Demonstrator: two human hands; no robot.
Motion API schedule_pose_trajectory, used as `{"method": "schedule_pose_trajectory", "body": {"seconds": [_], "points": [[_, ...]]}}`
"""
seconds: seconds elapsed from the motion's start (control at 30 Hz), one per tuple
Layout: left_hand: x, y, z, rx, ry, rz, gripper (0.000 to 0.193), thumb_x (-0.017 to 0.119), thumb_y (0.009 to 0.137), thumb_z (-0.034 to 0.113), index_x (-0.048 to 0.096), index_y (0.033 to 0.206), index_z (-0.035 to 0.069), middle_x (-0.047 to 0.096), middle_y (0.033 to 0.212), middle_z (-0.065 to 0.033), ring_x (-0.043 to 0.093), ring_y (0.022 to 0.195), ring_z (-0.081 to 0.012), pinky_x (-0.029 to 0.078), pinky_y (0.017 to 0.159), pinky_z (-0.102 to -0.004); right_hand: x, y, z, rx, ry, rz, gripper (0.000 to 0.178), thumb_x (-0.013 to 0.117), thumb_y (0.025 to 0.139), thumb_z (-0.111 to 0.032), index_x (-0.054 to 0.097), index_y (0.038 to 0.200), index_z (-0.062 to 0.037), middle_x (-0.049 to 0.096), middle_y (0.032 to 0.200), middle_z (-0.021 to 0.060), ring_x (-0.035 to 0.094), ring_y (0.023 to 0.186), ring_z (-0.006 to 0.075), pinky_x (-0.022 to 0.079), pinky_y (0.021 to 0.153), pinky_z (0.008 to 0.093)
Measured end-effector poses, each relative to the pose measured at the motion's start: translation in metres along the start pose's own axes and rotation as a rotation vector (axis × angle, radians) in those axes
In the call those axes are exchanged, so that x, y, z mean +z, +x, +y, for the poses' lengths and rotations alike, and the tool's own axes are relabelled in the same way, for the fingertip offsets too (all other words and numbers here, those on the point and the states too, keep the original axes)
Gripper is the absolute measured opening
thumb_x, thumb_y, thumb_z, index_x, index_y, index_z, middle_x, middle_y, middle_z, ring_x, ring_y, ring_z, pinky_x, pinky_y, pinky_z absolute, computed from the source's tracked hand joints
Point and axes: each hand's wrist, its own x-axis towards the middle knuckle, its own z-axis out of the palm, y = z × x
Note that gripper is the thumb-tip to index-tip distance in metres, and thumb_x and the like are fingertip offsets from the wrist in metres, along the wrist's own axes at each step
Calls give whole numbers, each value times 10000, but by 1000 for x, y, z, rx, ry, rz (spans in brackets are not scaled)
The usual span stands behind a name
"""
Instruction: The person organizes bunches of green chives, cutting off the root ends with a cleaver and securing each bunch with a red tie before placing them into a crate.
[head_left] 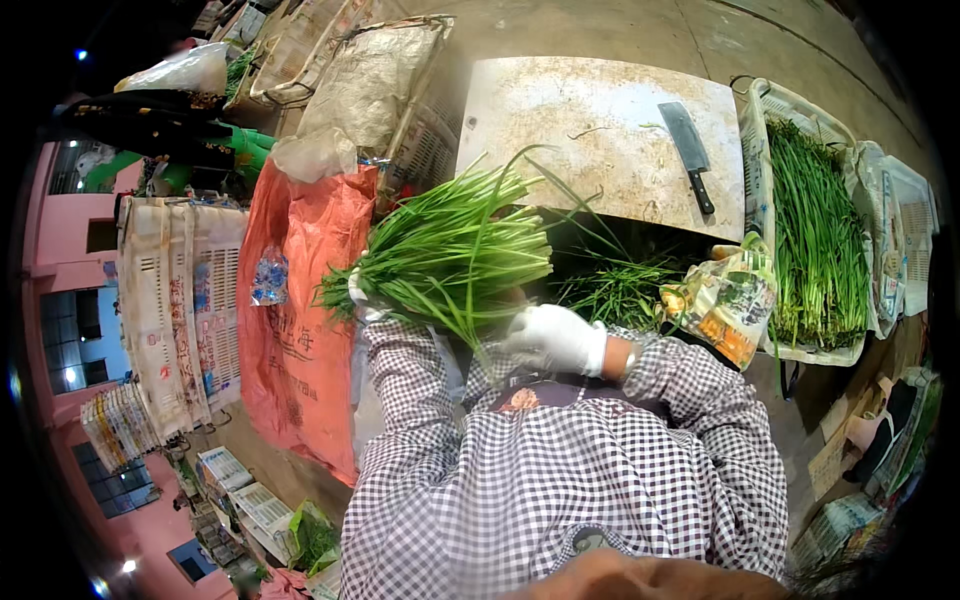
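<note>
A large bunch of green chives [455, 250] lies across in front of me, its pale stem ends to the right and leaf tips to the left. My left hand [360, 288], in a white glove, is closed round the leafy side; the bunch hides most of its fingers. Just below the stem ends is my white-gloved right hand [558, 338], bent inward. Its fingertips are blurred close to some hanging blades, so their grip is unclear. Beyond the bunch, a cleaver [685, 140] with a black handle rests on the stained white board [570, 110].
At right stands a white crate [757, 120] packed with long chives [815, 235]. Loose green leaves [620, 285] lie below the board, beside a printed plastic bag [735, 305]. An orange-red woven sack [310, 350] and stacked crates [165, 300] are at left.
</note>
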Motion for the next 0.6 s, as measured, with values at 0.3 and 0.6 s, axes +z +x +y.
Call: {"method": "schedule_pose_trajectory", "body": {"seconds": [0.3,0.6], "points": [[14,-1,-6,-80,42,33,372,382,912,193,624,1128,10,654,1115,-216,642,993,-371,505,907,-526,8,-2,42,663,874,700,280,658,884,-61,587,1150,-13,651,833,24,577,678,57,464,580,206],[9,2,-6,46,-16,30,398,391,948,223,596,1176,-31,626,1173,-258,623,1037,-431,497,920,-595,8,15,53,907,1169,694,260,645,901,-85,608,1144,-3,663,904,48,594,687,73,454,538,183]]}}
